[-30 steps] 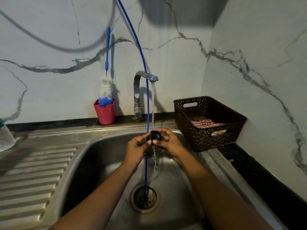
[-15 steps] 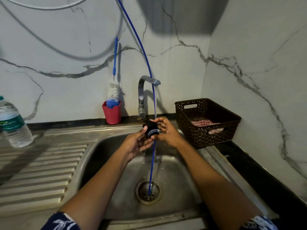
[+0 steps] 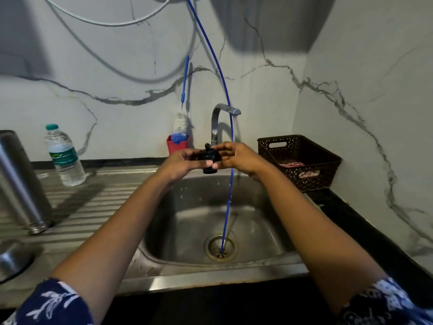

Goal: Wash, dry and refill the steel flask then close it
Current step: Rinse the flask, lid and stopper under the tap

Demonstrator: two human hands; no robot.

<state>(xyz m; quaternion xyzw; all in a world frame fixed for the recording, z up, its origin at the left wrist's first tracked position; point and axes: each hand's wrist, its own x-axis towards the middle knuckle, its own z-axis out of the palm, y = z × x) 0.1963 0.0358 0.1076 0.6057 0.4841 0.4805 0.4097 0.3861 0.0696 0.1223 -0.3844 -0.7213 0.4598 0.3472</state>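
Black flask cap [image 3: 210,159] now higher, clear of the tap stream — left hand [image 3: 181,163] and right hand [image 3: 239,158] both closed around it

Black flask cap [image 3: 210,160] between left hand [image 3: 181,164] and right hand [image 3: 241,158]. Bright blue thin tube [image 3: 228,146] crossing just by right hand. Red cup [image 3: 177,146] behind left hand, brush [image 3: 180,130] in it with white and blue bristles, blue handle. Dark brown lattice-pattern basket [image 3: 302,160] right of right hand; red-white striped cloth [image 3: 290,164] inside. Silver steel flask [image 3: 21,181] far left of left hand. Clear water bottle [image 3: 64,156] left of left hand, teal-green cap, green label. Grey steel sink [image 3: 210,219] below hands, ridged drainboard. White wall [image 3: 117,78] with grey marble veins. Sleeves [image 3: 56,303] navy with white print. Black table [image 3: 351,214] edge, right.
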